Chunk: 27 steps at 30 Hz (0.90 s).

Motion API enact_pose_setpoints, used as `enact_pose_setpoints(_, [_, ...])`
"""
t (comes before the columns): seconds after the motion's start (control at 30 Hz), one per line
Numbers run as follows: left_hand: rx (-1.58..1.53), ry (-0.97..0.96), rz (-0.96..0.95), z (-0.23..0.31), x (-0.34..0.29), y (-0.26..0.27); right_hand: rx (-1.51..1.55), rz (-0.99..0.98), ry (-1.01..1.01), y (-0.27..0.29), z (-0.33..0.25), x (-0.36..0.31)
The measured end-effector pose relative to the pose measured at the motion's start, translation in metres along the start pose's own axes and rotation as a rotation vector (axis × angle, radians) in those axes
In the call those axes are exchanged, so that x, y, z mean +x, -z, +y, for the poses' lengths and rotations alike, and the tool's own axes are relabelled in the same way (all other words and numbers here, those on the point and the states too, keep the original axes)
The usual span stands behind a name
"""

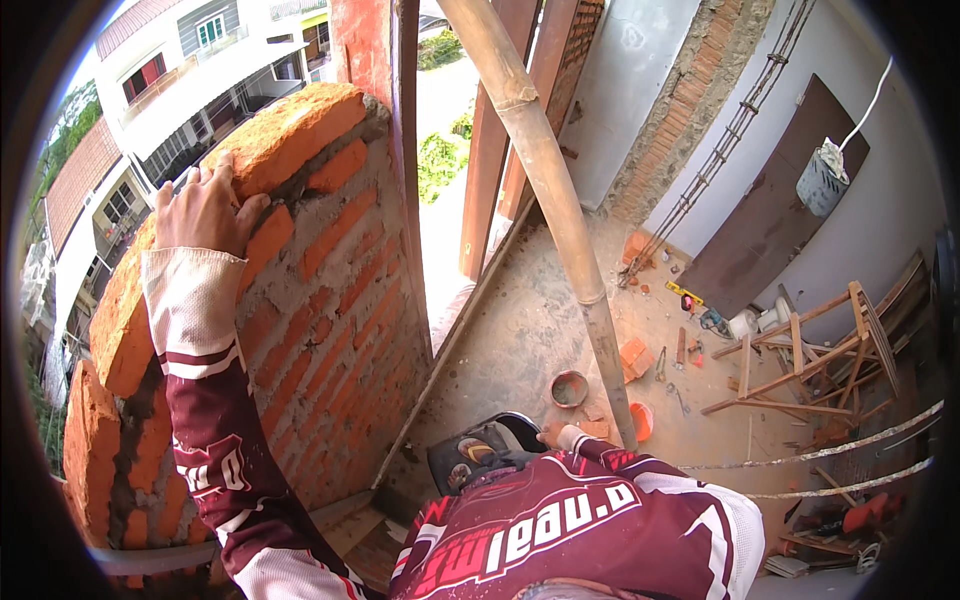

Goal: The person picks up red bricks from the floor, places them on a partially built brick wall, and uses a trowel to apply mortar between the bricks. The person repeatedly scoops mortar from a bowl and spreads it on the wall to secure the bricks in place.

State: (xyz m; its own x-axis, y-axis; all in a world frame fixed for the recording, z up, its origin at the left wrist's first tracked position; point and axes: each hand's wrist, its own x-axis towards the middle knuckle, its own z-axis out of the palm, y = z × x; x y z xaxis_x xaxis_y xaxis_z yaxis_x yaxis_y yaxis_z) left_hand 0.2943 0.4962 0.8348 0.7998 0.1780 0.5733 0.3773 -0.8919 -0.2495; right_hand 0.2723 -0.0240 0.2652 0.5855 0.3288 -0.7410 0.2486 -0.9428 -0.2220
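My left hand [205, 205] lies over the top of an unfinished brick wall [340, 270], fingers spread across the upper edge and thumb toward a large orange brick [300, 135]. Another top brick [125, 320] sits on the nearer side of its wrist. My right hand [550, 432] is low in front of my body, beside a dark object with a pale curved rim [515, 420]. Its fingers are too small and partly hidden to read. Close to it are a round mortar-stained bucket [569, 389] and loose orange bricks [595, 428].
A bamboo pole [560, 200] slants down past my right side. An orange container [642, 420], stacked bricks [635, 358], scattered tools and a yellow spirit level [685, 294] lie on the dusty floor [510, 290]. A wooden trestle [800, 360] stands at right. Houses show beyond the wall.
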Motion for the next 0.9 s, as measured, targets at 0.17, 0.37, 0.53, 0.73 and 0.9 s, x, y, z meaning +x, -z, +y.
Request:
enact_pose_setpoints(0.17, [0.029, 0.019, -0.026, 0.004, -0.002, -0.001, 0.053, 0.043, -0.083, 0.005, -0.013, 0.001])
enact_pose_setpoints(0.37, [0.043, 0.054, 0.235, 0.017, -0.004, 0.001, 0.219, 0.135, -0.010, -0.038, 0.010, 0.001])
enact_pose_setpoints(0.53, [-0.684, -0.374, 0.494, 0.053, -0.104, -0.043, 0.269, -0.037, -0.050, -0.123, 0.055, 0.004])
enact_pose_setpoints(0.73, [-1.250, 0.096, -0.669, 0.155, -0.367, -0.215, 0.755, -0.125, -0.253, -0.196, 0.092, -0.067])
enact_pose_setpoints(0.9, [-1.073, 0.706, -1.628, 0.184, -0.597, -0.295, 0.812, -0.121, -0.283, -0.167, 0.077, -0.110])
